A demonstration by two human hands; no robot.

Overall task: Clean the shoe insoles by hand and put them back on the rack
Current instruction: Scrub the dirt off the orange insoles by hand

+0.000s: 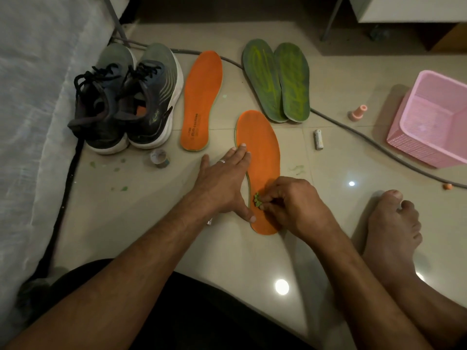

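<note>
I sit on the tiled floor (328, 152) with the near orange insole (260, 157) lying flat in front of me. My left hand (222, 183) rests on its left edge, fingers straight and spread, thumb pressing down near the heel. My right hand (290, 200) pinches a small clump of green bits (257, 199) on the insole's heel end, fingertips drawn together round it.

The second orange insole (201, 102) lies just left, apart from mine, beside a pair of dark sneakers (126, 99) against the bed edge (38, 122). Two green insoles (276, 79) lie overlapped beyond, a grey cable (353, 130) running behind them. A pink basket (429, 120) stands far right; my bare foot (391, 223) rests near my right wrist. Bare tile lies open between foot and basket.
</note>
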